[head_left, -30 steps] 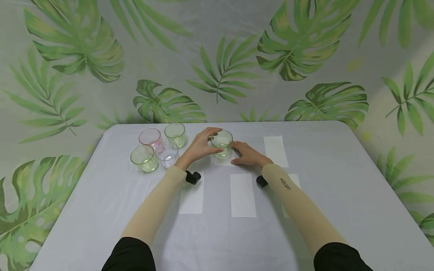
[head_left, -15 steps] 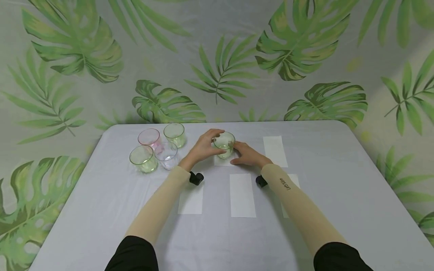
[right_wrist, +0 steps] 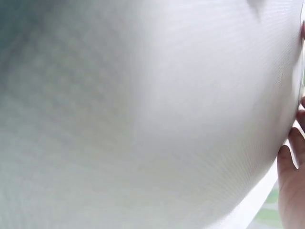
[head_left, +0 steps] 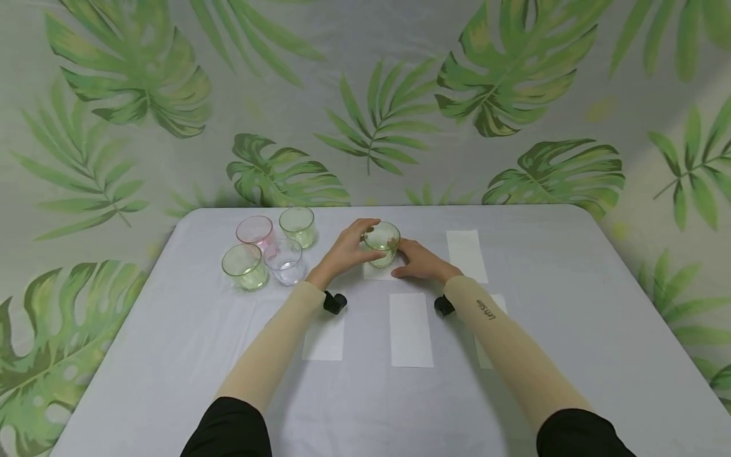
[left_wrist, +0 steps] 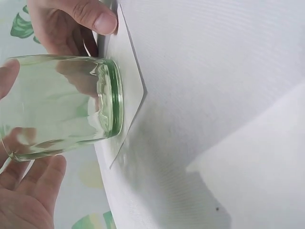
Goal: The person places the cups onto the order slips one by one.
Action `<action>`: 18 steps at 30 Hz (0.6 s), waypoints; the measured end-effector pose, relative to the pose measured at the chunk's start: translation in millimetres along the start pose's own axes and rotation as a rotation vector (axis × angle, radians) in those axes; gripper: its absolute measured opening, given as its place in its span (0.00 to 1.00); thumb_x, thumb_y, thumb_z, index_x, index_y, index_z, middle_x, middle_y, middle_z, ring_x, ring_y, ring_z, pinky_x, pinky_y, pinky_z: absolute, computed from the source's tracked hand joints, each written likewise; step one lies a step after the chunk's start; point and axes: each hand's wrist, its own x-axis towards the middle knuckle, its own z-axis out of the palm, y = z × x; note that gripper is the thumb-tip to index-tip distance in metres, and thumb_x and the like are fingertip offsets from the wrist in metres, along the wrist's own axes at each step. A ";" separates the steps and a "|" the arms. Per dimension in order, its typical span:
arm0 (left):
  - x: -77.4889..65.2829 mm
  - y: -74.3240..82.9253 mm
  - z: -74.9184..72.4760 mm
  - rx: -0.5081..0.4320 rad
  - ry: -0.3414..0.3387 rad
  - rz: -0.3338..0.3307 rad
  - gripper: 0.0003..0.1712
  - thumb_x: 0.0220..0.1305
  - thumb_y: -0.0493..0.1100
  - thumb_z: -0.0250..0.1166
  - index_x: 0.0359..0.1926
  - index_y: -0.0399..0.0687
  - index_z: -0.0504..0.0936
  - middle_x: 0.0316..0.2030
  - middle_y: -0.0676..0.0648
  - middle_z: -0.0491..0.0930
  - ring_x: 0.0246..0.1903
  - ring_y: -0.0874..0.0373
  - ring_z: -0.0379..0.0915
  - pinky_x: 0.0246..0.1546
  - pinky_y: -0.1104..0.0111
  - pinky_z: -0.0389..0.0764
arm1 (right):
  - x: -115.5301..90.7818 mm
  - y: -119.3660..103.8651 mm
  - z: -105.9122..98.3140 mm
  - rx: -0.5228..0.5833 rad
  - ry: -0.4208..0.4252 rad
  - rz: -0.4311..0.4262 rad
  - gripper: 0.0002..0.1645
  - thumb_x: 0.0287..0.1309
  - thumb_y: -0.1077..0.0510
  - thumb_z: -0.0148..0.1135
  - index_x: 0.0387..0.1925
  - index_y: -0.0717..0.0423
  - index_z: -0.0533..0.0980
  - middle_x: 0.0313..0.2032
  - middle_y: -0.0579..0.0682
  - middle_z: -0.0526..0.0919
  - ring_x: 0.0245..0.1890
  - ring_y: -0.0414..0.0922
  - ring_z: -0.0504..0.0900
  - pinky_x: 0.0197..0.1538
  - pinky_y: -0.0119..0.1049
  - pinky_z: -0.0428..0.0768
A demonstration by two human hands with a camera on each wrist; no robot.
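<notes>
Against a leaf-print backdrop (head_left: 371,136), a person leans both beige-sleeved forearms (head_left: 274,346) inward across a white-clothed table (head_left: 365,412). The left wrist view reveals a green glass (left_wrist: 47,107)'s thick base at a sheet of white paper (left_wrist: 131,81), largely obscured from the head camera; whether it touches down is hard to tell. The left hand (head_left: 346,246) grips the glass near its rim; the right hand (head_left: 422,261), low beside it, has loose fingers, unclosed around it.

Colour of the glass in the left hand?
The glass is see-through pale green; best in left wrist view.
</notes>
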 end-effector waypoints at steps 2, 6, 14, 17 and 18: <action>-0.4 0.2 -0.2 -0.005 -0.006 -0.003 0.42 0.58 0.44 0.71 0.69 0.39 0.62 0.66 0.42 0.63 0.62 0.49 0.62 0.61 0.65 0.67 | 0.1 -0.4 -0.2 0.008 0.001 0.004 0.48 0.57 0.58 0.68 0.70 0.70 0.53 0.69 0.65 0.56 0.69 0.60 0.52 0.70 0.52 0.49; -0.7 1.1 -0.5 0.014 -0.018 -0.003 0.43 0.59 0.45 0.70 0.70 0.40 0.60 0.66 0.42 0.61 0.63 0.48 0.62 0.61 0.63 0.68 | 0.2 0.8 0.3 0.009 0.005 0.028 0.46 0.57 0.58 0.67 0.70 0.69 0.54 0.69 0.65 0.56 0.69 0.60 0.53 0.70 0.52 0.50; -1.4 3.3 -1.7 0.069 -0.020 0.000 0.44 0.59 0.47 0.70 0.71 0.43 0.59 0.67 0.43 0.61 0.63 0.50 0.60 0.60 0.60 0.67 | -2.3 0.1 -0.8 0.024 0.051 0.066 0.44 0.56 0.58 0.68 0.68 0.68 0.58 0.68 0.65 0.59 0.69 0.60 0.55 0.70 0.52 0.52; -2.3 6.2 -4.1 0.064 -0.001 0.005 0.44 0.58 0.46 0.71 0.71 0.43 0.60 0.67 0.43 0.61 0.63 0.50 0.60 0.61 0.62 0.66 | -3.8 0.6 -3.0 0.031 0.075 0.070 0.44 0.55 0.59 0.68 0.68 0.67 0.58 0.67 0.65 0.60 0.69 0.60 0.55 0.70 0.52 0.51; -2.6 7.3 -5.2 0.063 0.007 0.008 0.44 0.58 0.46 0.71 0.70 0.43 0.60 0.67 0.43 0.61 0.64 0.50 0.60 0.61 0.63 0.66 | -4.2 1.1 -4.0 0.037 0.083 0.069 0.44 0.55 0.59 0.68 0.69 0.67 0.58 0.68 0.64 0.60 0.69 0.60 0.55 0.70 0.52 0.51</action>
